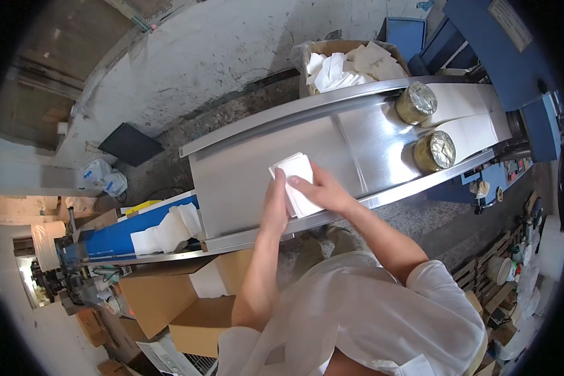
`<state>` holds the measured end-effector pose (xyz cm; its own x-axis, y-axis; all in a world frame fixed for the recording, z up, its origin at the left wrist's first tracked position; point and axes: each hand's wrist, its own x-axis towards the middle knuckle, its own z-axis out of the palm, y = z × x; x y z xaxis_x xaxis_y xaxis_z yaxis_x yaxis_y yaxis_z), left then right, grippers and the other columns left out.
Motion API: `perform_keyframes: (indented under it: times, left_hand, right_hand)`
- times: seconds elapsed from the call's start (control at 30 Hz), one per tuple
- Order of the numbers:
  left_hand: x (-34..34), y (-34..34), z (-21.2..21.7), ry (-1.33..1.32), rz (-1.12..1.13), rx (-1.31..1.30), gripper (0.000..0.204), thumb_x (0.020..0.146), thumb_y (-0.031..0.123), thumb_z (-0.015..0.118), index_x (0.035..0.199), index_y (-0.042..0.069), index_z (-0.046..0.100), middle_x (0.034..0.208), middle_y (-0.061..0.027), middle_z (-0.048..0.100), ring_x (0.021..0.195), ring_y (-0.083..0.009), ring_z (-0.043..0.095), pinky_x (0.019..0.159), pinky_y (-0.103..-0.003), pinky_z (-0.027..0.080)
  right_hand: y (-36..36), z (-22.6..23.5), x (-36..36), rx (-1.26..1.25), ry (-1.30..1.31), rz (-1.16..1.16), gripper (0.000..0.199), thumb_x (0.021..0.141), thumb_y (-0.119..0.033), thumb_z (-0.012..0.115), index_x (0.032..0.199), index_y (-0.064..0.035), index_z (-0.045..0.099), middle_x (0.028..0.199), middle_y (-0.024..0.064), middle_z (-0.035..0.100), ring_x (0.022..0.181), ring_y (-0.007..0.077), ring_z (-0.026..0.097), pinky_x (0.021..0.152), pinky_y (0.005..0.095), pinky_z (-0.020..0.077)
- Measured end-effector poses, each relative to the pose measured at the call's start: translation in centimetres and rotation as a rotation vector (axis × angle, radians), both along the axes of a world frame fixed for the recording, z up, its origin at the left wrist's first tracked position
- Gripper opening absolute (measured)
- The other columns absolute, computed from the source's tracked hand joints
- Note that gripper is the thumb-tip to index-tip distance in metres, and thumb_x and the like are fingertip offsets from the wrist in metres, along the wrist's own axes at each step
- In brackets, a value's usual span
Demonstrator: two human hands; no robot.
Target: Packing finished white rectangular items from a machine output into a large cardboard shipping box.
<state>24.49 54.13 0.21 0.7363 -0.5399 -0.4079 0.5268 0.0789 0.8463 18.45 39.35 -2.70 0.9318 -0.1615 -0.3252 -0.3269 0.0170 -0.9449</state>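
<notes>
Between my two hands is a stack of white paper sheets [299, 168], folded or cut small, held over the near part of a steel table [232, 182]. My left hand [276, 203] closes round the stack's left side. From the right, my right hand [324, 191] grips it with the thumb lying across the top. To the right on the same table stand two round, shiny wrapped weights or rolls [434, 151], resting by the edge of a pale sheet strip [467, 125].
A cardboard box of loose white paper [351, 69] stands behind the table. Left is a blue conveyor belt [113, 238] carrying white paper pieces [169, 230]. An open cardboard box [163, 297] sits below it, near my left arm. Blue machinery [495, 56] rises at the right end.
</notes>
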Motion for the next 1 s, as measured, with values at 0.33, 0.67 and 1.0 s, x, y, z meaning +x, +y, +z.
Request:
perform_keyframes:
  times: [0.33, 0.67, 1.0]
  left_hand:
    - [-0.2, -2.0, 1.0, -0.038, 0.28, 0.015, 0.043, 0.103, 0.03, 0.058, 0.129, -0.004, 0.054, 0.117, -0.0108, 0.064, 0.102, -0.0188, 0.064, 0.088, -0.033, 0.051]
    - [1.7, -0.2, 1.4, -0.016, 0.263, -0.285, 0.043, 0.099, 0.015, 0.064, 0.136, -0.004, 0.05, 0.127, -0.0129, 0.062, 0.118, -0.0206, 0.06, 0.094, -0.034, 0.052]
    - [2.9, 0.9, -3.7, -0.62, -0.18, 0.557, 0.061, 0.088, 0.001, 0.068, 0.143, -0.003, 0.043, 0.125, -0.0147, 0.065, 0.114, -0.0249, 0.063, 0.102, -0.035, 0.047]
  right_hand:
    - [0.8, -1.6, -1.6, -0.282, -0.209, 0.022, 0.087, 0.094, -0.02, 0.072, 0.158, 0.0035, 0.018, 0.128, 0.0212, 0.061, 0.12, 0.0231, 0.057, 0.102, 0.0334, 0.0447]
    - [-1.8, 2.7, -1.5, 0.386, -0.178, -0.418, 0.072, 0.091, 0.0, 0.072, 0.151, 0.0004, 0.035, 0.101, 0.0045, 0.069, 0.094, 0.0103, 0.064, 0.083, 0.0261, 0.053]
    - [-5.4, -1.3, -0.4, -0.226, -0.305, 0.065, 0.084, 0.084, -0.001, 0.076, 0.155, -0.0072, 0.031, 0.133, 0.0121, 0.057, 0.122, 0.0196, 0.054, 0.105, 0.0314, 0.0439]
